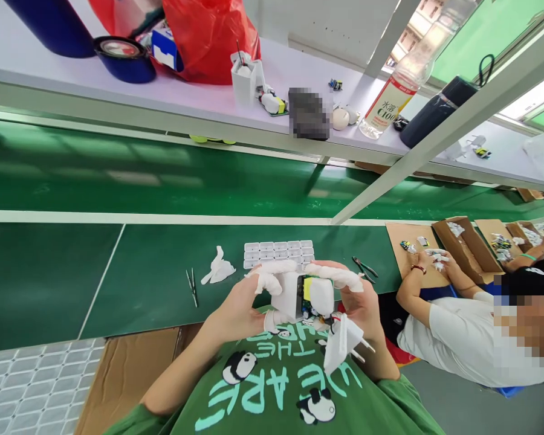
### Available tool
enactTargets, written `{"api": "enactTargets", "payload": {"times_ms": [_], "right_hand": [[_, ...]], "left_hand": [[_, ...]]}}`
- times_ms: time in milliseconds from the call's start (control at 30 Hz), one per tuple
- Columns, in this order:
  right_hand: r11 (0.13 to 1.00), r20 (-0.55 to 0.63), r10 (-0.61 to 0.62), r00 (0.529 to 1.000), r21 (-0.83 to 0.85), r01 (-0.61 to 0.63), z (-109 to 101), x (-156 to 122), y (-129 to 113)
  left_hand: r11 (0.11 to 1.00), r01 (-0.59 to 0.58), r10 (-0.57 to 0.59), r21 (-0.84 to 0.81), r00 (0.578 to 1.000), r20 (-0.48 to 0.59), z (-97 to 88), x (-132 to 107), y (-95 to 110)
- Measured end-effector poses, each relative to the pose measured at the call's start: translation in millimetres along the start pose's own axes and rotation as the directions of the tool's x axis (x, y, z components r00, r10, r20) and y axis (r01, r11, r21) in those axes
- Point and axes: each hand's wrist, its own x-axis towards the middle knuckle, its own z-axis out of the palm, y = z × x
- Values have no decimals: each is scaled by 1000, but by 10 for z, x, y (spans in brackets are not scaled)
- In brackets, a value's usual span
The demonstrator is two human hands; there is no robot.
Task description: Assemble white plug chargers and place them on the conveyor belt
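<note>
Both my hands wear white fingertip covers and meet close to my chest. My left hand grips a white plastic charger housing from the left. My right hand pinches the same housing from the right, where a circuit board with a yellow part sits inside it. A white plug cover with metal prongs hangs below my right hand, joined by thin wires. Behind my hands on the green bench lies a white tray of small housings.
Tweezers and a crumpled white cloth lie left of the tray, cutters to its right. A clear cell tray sits on cardboard at the lower left. A co-worker handles parts by cardboard boxes at right. A shelf above holds bottles and bags.
</note>
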Motion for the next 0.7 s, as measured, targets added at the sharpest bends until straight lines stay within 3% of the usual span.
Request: {"api": "enactTargets", "payload": {"times_ms": [367,567,700], "right_hand": [[998,-55,49,997,-27,-50,8,-23,-27],[998,3,-8,1000,61,8,46,-23,-21],[999,26,-21,999,26,20,6,-35,18]], "left_hand": [[999,0,-1,38,1000,3,13,17,-23],[1000,15,-15,26,1000,11,26,27,4],[999,41,-42,29,999,10,24,28,18]]}}
